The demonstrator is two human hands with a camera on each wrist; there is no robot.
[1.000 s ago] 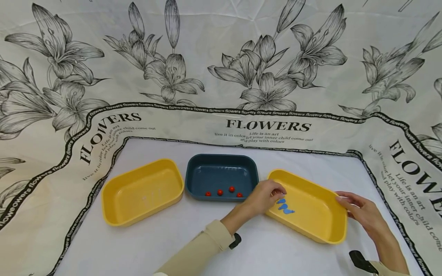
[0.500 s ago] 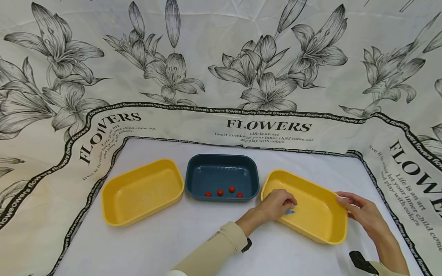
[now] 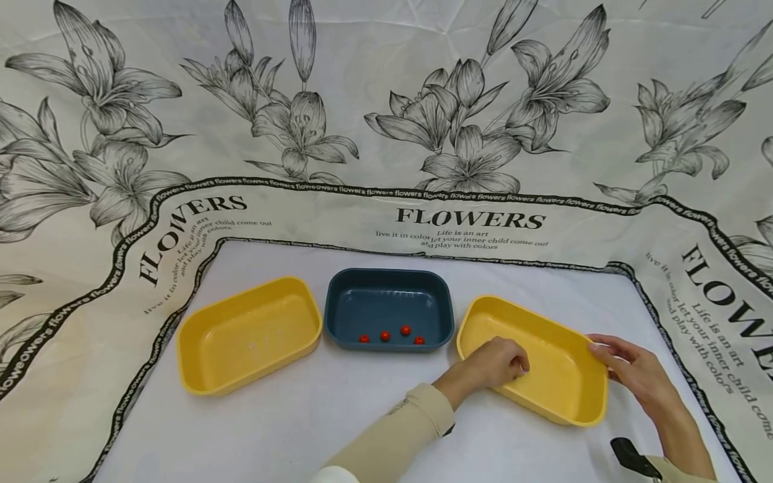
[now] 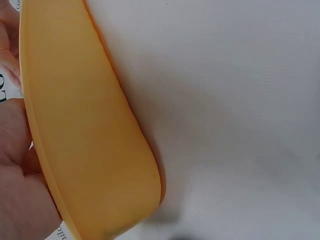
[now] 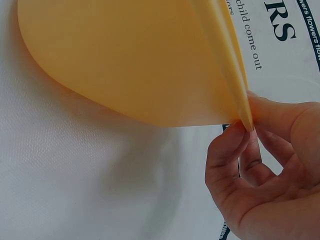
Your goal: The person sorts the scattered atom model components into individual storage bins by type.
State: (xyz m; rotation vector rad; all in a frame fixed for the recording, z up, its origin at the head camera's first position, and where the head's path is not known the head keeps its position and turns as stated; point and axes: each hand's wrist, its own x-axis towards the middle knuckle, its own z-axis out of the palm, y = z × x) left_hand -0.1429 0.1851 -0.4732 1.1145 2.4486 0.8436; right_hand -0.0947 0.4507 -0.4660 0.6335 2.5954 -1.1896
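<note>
My left hand point(image 3: 496, 362) reaches over the near wall of the yellow tray point(image 3: 564, 376) on the right, its fingers curled downward over the tray floor. Its fingertips are largely hidden, so whether they hold anything cannot be told. No small blue piece shows plainly in the tray. In the left wrist view, the left hand point(image 4: 20, 175) lies beyond the tray's rim, palm partly visible. My right hand point(image 3: 637, 372) grips the tray's right end; in the right wrist view, thumb and fingers of the right hand point(image 5: 270, 165) pinch the rim.
A dark blue tray point(image 3: 386, 278) in the middle holds several small red balls point(image 3: 385, 335). Left of it stands another yellow tray point(image 3: 199, 342) with tiny clear pieces point(image 3: 266, 343). Flower-printed cloth point(image 3: 338, 154) rises behind and beside the white tabletop point(image 3: 272, 429).
My left hand has moved right and slightly toward me within the right yellow tray. The blue pieces seen there earlier are out of sight. My right hand has kept its hold on the rim.
</note>
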